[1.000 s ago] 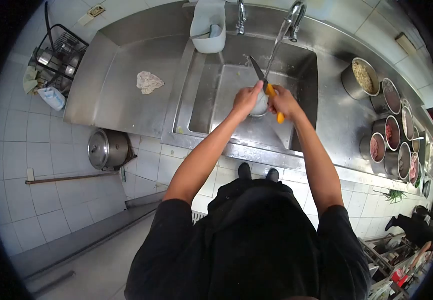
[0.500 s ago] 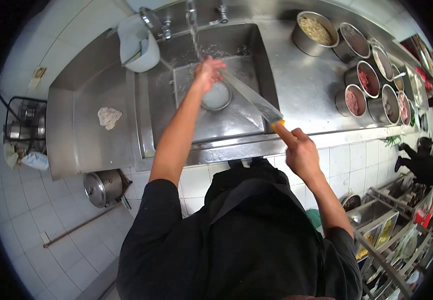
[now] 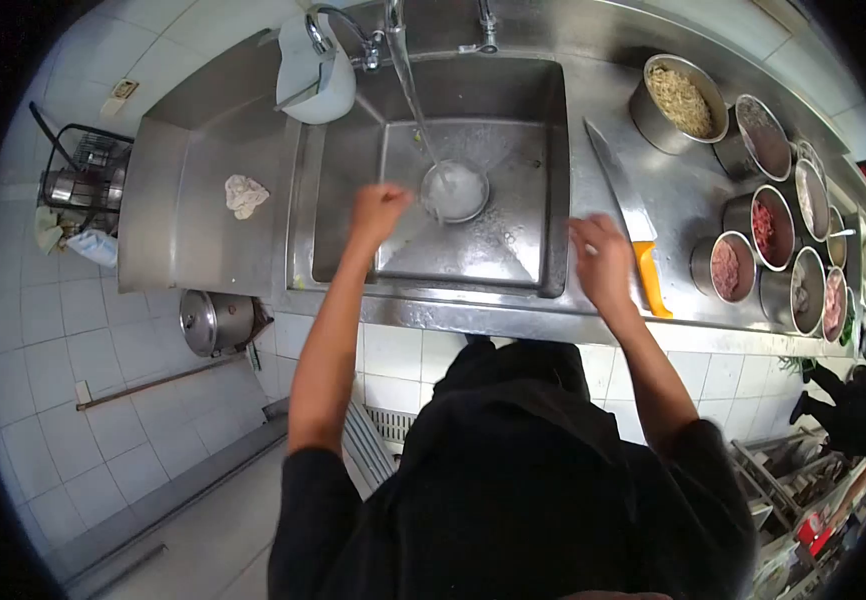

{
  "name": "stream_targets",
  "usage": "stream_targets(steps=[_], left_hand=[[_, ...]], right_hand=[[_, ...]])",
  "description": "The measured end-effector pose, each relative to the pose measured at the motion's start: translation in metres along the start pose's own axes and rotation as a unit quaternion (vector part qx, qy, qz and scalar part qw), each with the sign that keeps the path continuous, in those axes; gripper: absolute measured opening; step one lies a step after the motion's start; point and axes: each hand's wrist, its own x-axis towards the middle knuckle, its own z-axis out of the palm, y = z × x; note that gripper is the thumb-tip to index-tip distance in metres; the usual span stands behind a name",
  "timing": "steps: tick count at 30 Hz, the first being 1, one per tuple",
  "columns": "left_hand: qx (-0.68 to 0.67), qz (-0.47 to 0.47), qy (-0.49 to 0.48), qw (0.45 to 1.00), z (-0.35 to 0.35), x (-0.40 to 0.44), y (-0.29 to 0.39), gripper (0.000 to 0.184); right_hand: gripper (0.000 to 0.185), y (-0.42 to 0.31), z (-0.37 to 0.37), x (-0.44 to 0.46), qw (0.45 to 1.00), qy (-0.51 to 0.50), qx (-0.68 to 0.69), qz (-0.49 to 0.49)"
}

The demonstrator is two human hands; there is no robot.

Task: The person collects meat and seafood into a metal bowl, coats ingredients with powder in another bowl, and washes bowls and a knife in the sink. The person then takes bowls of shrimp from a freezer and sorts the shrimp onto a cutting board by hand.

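My left hand (image 3: 381, 212) is over the left part of the sink (image 3: 353, 262), its fingers curled together; whether anything small is inside is hidden. Water runs from the tap (image 3: 395, 22) into a round metal bowl (image 3: 456, 191) on the sink floor. My right hand (image 3: 601, 250) hovers at the sink's right edge with fingers bent and partly apart, holding nothing visible. Just right of it, a knife (image 3: 621, 185) with a yellow handle lies on the steel counter, its blade pointing toward the back.
Several metal pots, one with pale shreds (image 3: 680, 102) and one with red meat (image 3: 763, 228), line the right counter. A white plastic container (image 3: 315, 85) stands at the sink's back left. A crumpled cloth (image 3: 246, 197) lies farther left. Another person (image 3: 846, 408) is at the far right.
The knife has gone from my right hand onto the counter right of the sink. My left hand has moved away from the running water and its fingers have curled.
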Motion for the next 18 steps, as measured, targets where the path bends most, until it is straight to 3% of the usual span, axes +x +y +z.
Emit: stream_targets(steps=[1,2,3,5,6,7,8,9,10,11,13,14,15,16,18], left_hand=[[-0.019,-0.03,0.026,0.999,-0.011,-0.024,-0.007,0.022],[-0.076,-0.054,0.117,0.989,-0.015,-0.046,-0.024,0.019],[-0.15,-0.081,0.108,0.979,-0.033,-0.071,-0.039,0.017],[-0.275,-0.125,0.225,0.927,-0.071,-0.128,-0.074,0.015],[-0.24,-0.165,0.315,0.904,-0.096,-0.158,-0.098,0.012],[-0.17,-0.127,0.403,0.89,-0.118,-0.195,-0.103,0.013],[0.009,-0.107,0.481,0.87,-0.147,-0.234,-0.12,0.019],[0.141,-0.175,0.564,0.795,-0.174,-0.277,-0.122,0.032],[0.359,-0.206,0.601,0.684,-0.212,-0.332,-0.145,0.044],[0.532,-0.263,0.63,0.5,-0.249,-0.386,-0.168,0.056],[0.478,-0.347,0.748,0.302,-0.309,-0.478,-0.172,0.094],[0.545,-0.364,0.741,0.145,-0.344,-0.522,-0.19,0.102],[0.54,-0.382,0.741,0.116,-0.37,-0.563,-0.199,0.104],[0.532,-0.402,0.741,0.086,-0.387,-0.592,-0.203,0.107],[0.508,-0.3,0.783,0.198,-0.406,-0.622,-0.206,0.108]], right_hand=[[0.014,-0.012,0.024,0.024,0.997,-0.002,0.074,-0.015],[0.01,-0.024,0.047,0.051,0.995,-0.027,0.092,-0.029],[0.01,-0.044,0.067,0.078,0.99,-0.045,0.135,0.027],[0.015,-0.061,0.118,0.132,0.97,-0.084,0.211,0.086],[0.013,-0.061,0.147,0.16,0.882,-0.187,0.383,0.201],[0.013,-0.07,0.165,0.184,0.805,-0.221,0.465,0.295],[0.014,-0.076,0.177,0.201,0.71,-0.252,0.537,0.379],[0.014,-0.078,0.187,0.21,0.712,-0.249,0.539,0.375],[0.017,-0.078,0.199,0.217,0.759,-0.28,0.471,0.351],[0.021,-0.079,0.205,0.221,0.8,-0.31,0.397,0.326],[0.022,-0.094,0.174,0.224,0.891,-0.433,0.074,0.118],[0.022,-0.09,0.179,0.226,0.906,-0.421,-0.045,0.012],[0.022,-0.087,0.184,0.227,0.896,-0.401,-0.163,-0.095],[0.018,-0.083,0.184,0.229,0.888,-0.435,-0.131,-0.063],[0.014,-0.069,0.175,0.23,0.895,-0.398,-0.148,-0.136]])
